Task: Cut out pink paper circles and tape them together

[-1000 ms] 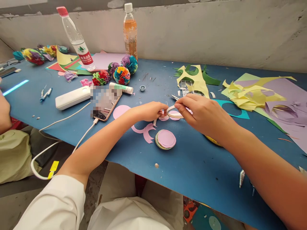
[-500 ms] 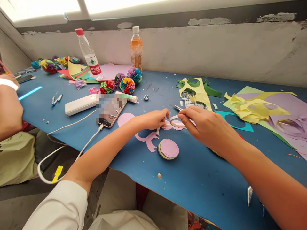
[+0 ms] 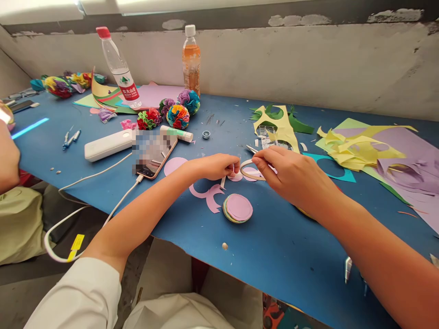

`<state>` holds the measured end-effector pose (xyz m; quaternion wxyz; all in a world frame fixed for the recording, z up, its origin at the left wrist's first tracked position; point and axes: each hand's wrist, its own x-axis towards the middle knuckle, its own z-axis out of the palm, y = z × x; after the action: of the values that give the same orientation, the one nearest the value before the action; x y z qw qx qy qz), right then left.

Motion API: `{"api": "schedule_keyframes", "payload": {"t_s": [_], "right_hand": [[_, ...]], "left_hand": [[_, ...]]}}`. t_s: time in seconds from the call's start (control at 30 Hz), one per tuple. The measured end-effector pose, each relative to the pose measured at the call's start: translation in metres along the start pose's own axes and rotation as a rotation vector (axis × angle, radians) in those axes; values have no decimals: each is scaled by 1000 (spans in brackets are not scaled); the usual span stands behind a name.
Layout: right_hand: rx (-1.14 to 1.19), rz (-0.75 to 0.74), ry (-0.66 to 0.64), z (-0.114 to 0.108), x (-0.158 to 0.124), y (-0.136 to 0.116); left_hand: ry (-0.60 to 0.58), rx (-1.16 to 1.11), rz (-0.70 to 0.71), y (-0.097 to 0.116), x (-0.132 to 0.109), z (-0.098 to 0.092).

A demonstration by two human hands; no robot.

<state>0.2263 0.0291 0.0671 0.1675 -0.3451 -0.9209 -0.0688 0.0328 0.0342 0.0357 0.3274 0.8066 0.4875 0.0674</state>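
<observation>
Compared with half a second earlier, the index finger of the left hand (image 3: pixel 218 167) has curled down; the white looped strip (image 3: pixel 242 166) remains gripped in the fingers of the right hand (image 3: pixel 288 170). Whether the bent left fingers also hold it cannot be told. The blue desk (image 3: pixel 274 251) extends beneath, backed by a pale wall (image 3: pixel 291 64); a stack of paper discs (image 3: pixel 239 207) lies nearer the wearer than the left fingers. The loop's long axis runs sideways between both hands' fingers, its rounded bend pointing toward the left ones.
</observation>
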Motion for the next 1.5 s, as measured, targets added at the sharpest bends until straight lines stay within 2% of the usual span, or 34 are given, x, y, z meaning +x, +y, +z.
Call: {"api": "schedule_keyframes", "payload": {"t_s": [0.33, 0.67, 0.93, 1.23, 1.5], "right_hand": [[-9, 46, -39, 2, -1, 1], [-41, 102, -98, 2, 0, -3], [-78, 68, -86, 2, 0, -3], [-92, -4, -25, 4, -2, -1], [-76, 2, -45, 5, -2, 0]], "left_hand": [[26, 36, 13, -2, 0, 4], [45, 7, -40, -2, 1, 5], [50, -39, -54, -3, 2, 9], [122, -17, -104, 1, 1, 13], [146, 14, -145, 4, 1, 18]]}}
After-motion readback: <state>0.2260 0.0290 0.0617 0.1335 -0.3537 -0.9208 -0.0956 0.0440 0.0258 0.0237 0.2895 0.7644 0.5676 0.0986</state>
